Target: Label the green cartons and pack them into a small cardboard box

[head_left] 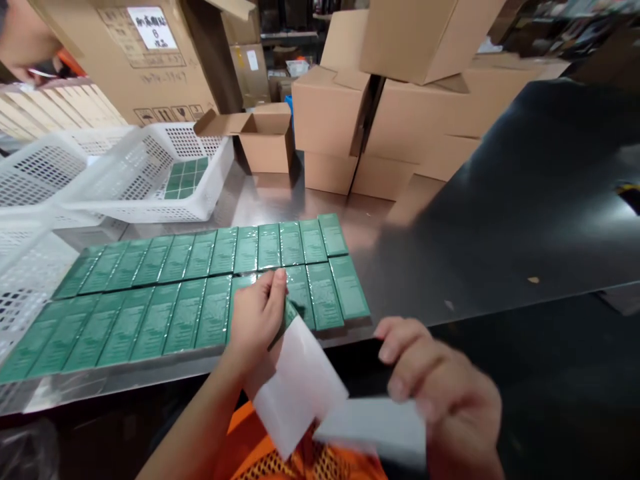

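Item 1: a slim green rectangular carton (287,313) is gripped at the near edge of the table by the left hand (257,320), fingers curled around it and thumb laid along its top. A white translucent sleeve (297,387) is seen hanging below this hand, touching the carton; whether the carton is partly inside it cannot be told.

Item 2: a second pale flat sheet or sleeve (375,427), blurred, is held at the near right by the right hand (445,393), fingers bent over its upper edge.

Item 3: two rows of matching green cartons (165,287) are laid flat and side by side on the steel table (310,200), each touching its neighbour. Fine pale print is borne on each face, but it is too small to be read.

Item 4: a white perforated plastic basket (150,177) is placed at the far left, with a few green cartons seen inside. More white baskets (35,167) are set beside it, further left.

Item 5: a small open brown cardboard box (263,137) is placed behind the basket. Stacked closed brown cardboard boxes (380,113) are found to its right.

Item 6: a large cardboard box (130,60) at the far left is fitted with a white label (151,28); a handwritten "6" is made out, the other characters are not legible. Handling symbols are printed lower down.

Item 7: an orange mesh garment (300,460) is seen at the near edge.
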A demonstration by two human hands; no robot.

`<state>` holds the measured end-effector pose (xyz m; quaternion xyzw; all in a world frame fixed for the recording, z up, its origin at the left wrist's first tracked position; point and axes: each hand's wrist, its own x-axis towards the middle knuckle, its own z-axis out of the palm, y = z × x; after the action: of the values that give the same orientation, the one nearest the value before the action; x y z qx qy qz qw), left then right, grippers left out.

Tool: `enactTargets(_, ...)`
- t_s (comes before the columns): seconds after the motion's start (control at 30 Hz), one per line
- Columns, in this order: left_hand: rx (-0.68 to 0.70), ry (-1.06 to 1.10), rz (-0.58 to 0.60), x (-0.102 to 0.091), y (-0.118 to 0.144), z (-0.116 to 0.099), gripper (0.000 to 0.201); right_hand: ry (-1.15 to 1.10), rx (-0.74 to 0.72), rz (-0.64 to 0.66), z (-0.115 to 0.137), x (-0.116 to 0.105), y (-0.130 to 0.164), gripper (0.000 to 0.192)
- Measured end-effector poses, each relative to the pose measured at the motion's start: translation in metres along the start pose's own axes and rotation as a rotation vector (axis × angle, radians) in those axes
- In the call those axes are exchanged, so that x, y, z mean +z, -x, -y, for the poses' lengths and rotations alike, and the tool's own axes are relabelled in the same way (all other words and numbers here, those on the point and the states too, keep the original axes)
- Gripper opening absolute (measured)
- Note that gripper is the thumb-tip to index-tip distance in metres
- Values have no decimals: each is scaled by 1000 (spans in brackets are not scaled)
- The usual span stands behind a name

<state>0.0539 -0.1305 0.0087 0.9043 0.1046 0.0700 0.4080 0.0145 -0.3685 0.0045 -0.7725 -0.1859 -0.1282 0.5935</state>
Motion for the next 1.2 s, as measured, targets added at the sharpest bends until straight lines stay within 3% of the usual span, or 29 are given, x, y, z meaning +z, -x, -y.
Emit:
enactTargets(0.1, 29, 152, 292, 5, 6, -5, 43, -159, 187, -84, -22, -14, -38, 24)
enactTargets(0.17, 42, 149, 432, 13, 12, -11, 41, -127, 340, -59, -36, -17, -62, 28)
enactTargets(0.27, 45, 38, 537, 27, 17, -21, 37, -150, 441, 36, -51, -14, -83, 32)
enactTargets(0.47, 25, -117, 524, 51, 11, -31, 30, -122, 493, 186, -69, -1, -90, 31)
enactTargets(0.77, 42, -311, 528, 65, 1, -36, 29, -48, 420, 198, -104, 9, -92, 29)
enactTargets(1.2, 50, -392, 609, 66, -8, -45, 27, 134, 354, 159, -91, 12, -84, 17)
